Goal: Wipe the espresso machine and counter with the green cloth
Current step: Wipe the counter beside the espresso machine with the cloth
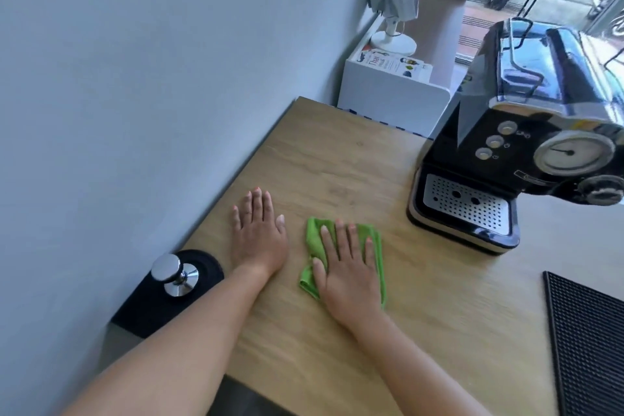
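The wooden counter (337, 159) fills the lower middle of the view, its left edge running along a pale wall (135, 78); at its right rear stands the black espresso machine (526, 145), its perforated steel drip tray (467, 203) facing the person, three round buttons and a dial gauge on its front; a ribbed black bar mat (591, 341) lies at the right edge of the counter, well apart from the machine; beyond the counter's far end is a white cabinet (388, 91) with a small white fan (398, 3) standing on it; at the left near edge a black tamping mat (148, 307) carries a chrome tamper (174, 275), upright.

Both forearms reach in from the bottom, bare, converging toward the middle of the counter; the left hand (258, 236) lies palm down and flat on the bare wood, fingers straight and close together, thumb angled out to the right, holding nothing; the right hand (349, 267) lies just beside it, palm down, pressed flat on the green cloth (315, 236), fingers extended and slightly spread, thumb out to the left over the cloth's folded edge, not gripping but bearing down on it; the cloth is crumpled flat on the counter, showing past the fingertips and on both sides of the hand, well apart from the machine.
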A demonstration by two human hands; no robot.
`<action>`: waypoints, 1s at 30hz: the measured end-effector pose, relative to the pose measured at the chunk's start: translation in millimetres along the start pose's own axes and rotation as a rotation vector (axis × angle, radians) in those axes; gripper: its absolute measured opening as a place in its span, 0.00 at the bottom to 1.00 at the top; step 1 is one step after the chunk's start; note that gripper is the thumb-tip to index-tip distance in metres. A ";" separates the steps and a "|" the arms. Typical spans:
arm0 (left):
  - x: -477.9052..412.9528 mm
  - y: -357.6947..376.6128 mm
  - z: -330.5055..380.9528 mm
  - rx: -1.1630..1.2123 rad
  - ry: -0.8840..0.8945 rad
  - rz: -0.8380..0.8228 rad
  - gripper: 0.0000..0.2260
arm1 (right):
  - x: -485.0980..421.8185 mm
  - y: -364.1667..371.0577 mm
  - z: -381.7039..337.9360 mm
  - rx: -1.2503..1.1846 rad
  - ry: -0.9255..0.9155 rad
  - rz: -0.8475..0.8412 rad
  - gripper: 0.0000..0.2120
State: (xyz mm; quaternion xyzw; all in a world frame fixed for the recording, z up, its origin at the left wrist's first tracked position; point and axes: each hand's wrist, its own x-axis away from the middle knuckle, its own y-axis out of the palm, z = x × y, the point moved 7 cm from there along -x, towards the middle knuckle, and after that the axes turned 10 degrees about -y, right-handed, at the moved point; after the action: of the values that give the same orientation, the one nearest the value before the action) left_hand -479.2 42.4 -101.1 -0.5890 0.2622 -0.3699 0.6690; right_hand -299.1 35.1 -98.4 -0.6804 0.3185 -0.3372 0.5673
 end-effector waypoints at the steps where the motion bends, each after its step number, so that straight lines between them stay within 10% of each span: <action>1: -1.7 -0.4 -1.4 0.001 -0.007 -0.001 0.28 | 11.2 4.5 -23.9 0.001 -0.120 -0.005 0.30; 6: -16.8 -6.9 -10.2 0.025 -0.036 0.019 0.28 | 74.3 7.6 -11.7 0.135 -0.558 -0.063 0.31; 14: -24.8 -11.9 -13.0 0.075 -0.056 0.084 0.26 | -99.1 -19.9 33.6 -0.028 -0.027 0.009 0.29; 22: -27.4 -13.7 -24.8 0.092 -0.120 0.130 0.25 | -41.7 -6.3 2.2 0.015 -0.496 -0.021 0.28; 30: -30.1 -11.3 -29.0 0.116 -0.133 0.145 0.25 | -198.5 -35.0 58.2 -0.016 -0.004 -0.016 0.29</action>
State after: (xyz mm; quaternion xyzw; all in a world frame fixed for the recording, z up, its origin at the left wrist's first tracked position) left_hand -521.8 49.0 -97.5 -0.5518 0.2375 -0.2952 0.7429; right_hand -362.6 234.9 -90.7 -0.6881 0.3148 -0.3379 0.5596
